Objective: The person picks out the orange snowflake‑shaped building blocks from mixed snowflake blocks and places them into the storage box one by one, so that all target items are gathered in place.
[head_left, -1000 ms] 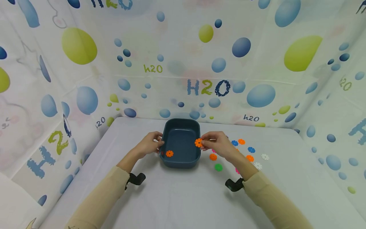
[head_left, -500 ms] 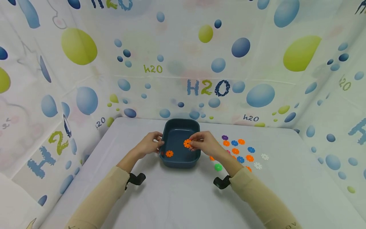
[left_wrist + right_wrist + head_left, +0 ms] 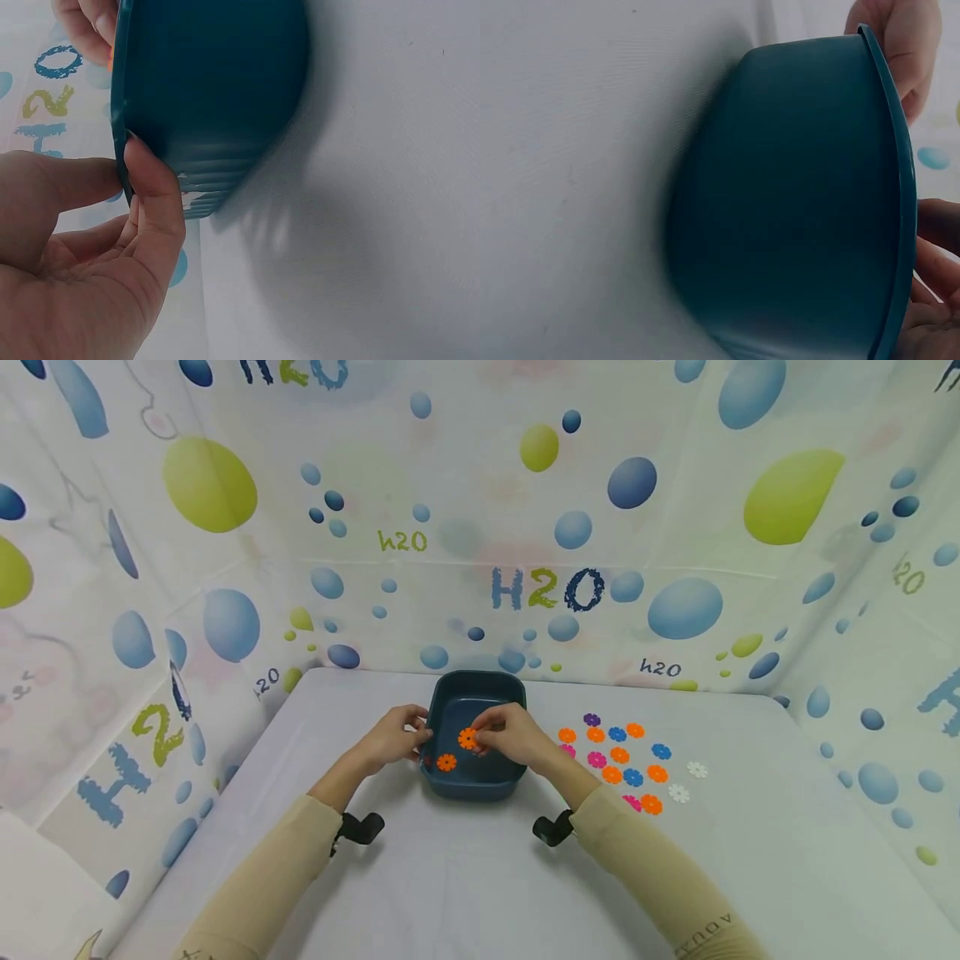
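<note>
Bubble-print curtain [image 3: 465, 468] behind white table [image 3: 465, 885]. Dark blue bin [image 3: 476, 792] on it; left hand [image 3: 390, 739] pinches its rim, right hand [image 3: 513, 737] pinches orange flower disc [image 3: 467, 739] over bin. Placing step, apparently; next move calls for easing right pinch close to bin floor.

Teal bin [image 3: 474, 791], orange disc [image 3: 466, 738], spotted backdrop [image 3: 450, 460]

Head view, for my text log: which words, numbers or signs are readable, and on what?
"H2O", large: patterned cloth, back.
"h2O", smaller: same cloth, repeated.
"H2", large: cloth's left side.
Cloth, frame's top and right: lettering cut off.
Right sleeve: letters unreadably small.
Left sleeve: marking cut off.
</note>
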`<state>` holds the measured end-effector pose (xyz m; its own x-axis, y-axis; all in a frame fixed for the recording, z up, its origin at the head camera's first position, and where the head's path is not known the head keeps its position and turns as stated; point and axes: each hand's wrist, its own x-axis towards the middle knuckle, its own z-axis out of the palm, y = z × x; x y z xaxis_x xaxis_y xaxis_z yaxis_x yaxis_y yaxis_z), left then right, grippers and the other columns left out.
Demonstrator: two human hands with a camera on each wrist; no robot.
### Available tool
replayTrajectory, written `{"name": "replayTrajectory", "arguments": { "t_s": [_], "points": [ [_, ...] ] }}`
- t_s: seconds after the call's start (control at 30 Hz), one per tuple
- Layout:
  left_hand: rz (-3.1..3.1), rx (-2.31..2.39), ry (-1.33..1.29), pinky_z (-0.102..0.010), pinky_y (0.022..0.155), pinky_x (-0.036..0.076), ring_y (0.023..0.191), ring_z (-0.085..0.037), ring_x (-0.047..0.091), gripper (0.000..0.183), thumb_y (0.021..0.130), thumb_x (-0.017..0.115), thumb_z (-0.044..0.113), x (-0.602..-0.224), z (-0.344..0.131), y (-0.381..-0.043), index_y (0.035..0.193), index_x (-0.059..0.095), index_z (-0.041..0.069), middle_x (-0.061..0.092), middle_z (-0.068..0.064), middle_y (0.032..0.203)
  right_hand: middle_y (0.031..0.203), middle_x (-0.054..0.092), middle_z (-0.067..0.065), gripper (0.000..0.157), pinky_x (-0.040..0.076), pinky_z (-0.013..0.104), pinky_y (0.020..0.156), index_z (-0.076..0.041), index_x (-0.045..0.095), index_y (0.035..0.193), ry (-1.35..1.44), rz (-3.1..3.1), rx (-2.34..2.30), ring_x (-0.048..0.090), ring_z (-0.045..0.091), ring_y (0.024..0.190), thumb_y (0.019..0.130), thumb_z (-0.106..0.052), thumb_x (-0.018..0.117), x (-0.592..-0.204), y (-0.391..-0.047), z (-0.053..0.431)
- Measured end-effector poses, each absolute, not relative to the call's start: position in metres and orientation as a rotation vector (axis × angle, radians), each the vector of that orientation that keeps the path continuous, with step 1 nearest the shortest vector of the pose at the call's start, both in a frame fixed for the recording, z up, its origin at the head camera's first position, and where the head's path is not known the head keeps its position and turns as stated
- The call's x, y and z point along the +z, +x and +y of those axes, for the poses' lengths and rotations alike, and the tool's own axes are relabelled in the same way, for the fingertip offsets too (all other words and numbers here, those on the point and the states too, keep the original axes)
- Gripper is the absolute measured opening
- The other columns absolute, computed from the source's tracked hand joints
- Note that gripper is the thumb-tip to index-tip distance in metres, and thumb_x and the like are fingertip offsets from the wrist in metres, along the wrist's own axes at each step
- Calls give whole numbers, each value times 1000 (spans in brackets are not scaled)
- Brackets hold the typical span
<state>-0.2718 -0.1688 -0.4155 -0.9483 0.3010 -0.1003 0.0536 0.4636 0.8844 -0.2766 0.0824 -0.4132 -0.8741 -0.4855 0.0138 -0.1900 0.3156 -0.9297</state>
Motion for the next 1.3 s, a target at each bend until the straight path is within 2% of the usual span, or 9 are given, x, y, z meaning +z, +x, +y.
{"name": "replayTrajectory", "arguments": {
  "t_s": [0.23,0.4,0.67,1.0,1.3],
  "points": [
    [2455,1503,303,-34,72,62,85,-28,64,46,104,55,4,-416,-169,-272,144,40,-13,52,-18,106,95,73,19,16,61,48,84,9,69,111,-597,2303,-1582,74,29,82,99,1,63,-415,-281,67],
    [2441,1518,301,-35,73,62,88,-32,64,46,104,55,4,-417,-170,-273,144,40,-14,51,-18,106,94,73,18,15,61,47,83,9,69,110,-534,2330,-1583,74,25,78,98,3,63,-421,-286,57],
    [2431,1528,290,-35,73,62,85,-27,64,46,104,56,5,-418,-170,-272,144,41,-12,52,-18,106,89,72,17,15,63,40,78,9,70,108,-469,2355,-1558,73,26,76,95,5,62,-431,-292,46],
    [2420,1540,282,-35,73,62,81,-22,63,47,104,56,5,-418,-170,-273,145,41,-12,52,-17,106,95,72,16,17,63,34,74,7,71,109,-393,2377,-1513,72,23,78,94,4,62,-437,-300,40],
    [2423,1530,276,-34,73,62,83,-22,63,47,104,56,6,-418,-171,-274,145,41,-11,53,-18,108,97,72,17,16,62,33,74,7,71,106,-354,2393,-1489,72,22,78,92,3,66,-439,-306,34]
  ]
}}
